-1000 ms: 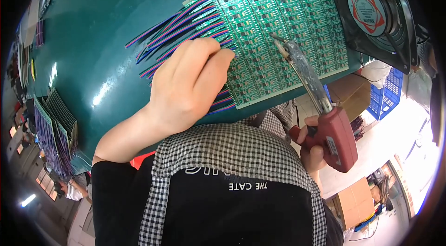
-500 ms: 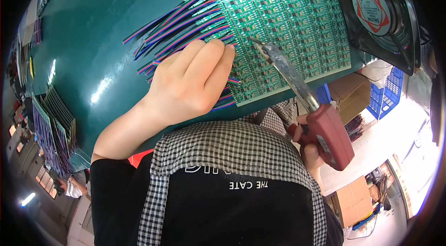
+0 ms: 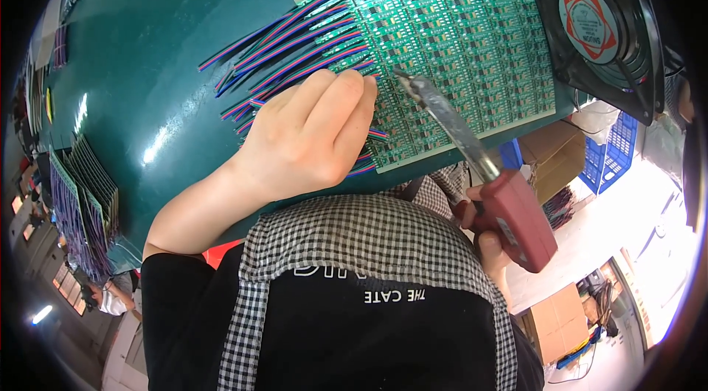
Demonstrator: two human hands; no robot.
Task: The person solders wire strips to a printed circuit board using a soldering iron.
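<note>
Clock positions are being taken from the centre of the view. A green circuit-board panel (image 3: 450,52) is lying at 1 o'clock on the dark green surface (image 3: 162,44). Multicoloured wires (image 3: 295,43) are extending from the panel's 9 o'clock edge toward 10 o'clock on the view. The left hand (image 3: 313,129) is hovering over or resting on the lower wires, between 10 and 11 o'clock, with its fingers bending together at the panel edge. The thumb and inner fingertips are being hidden, so whether the hand is clamping a wire cannot be told.

The right hand (image 3: 493,249), at 4 o'clock, is clamping the handle of a red soldering gun (image 3: 520,218). The long grey barrel is pointing toward 10 o'clock, and its tip is showing over the panel, near the left fingertips but apart from them; contact with the panel cannot be told.

A black fan (image 3: 590,22) is standing at 2 o'clock, just beside the panel. A stack of wired boards (image 3: 85,203) is sitting at 9 o'clock. A blue crate (image 3: 618,147) is showing at 3 o'clock, beyond the surface.
</note>
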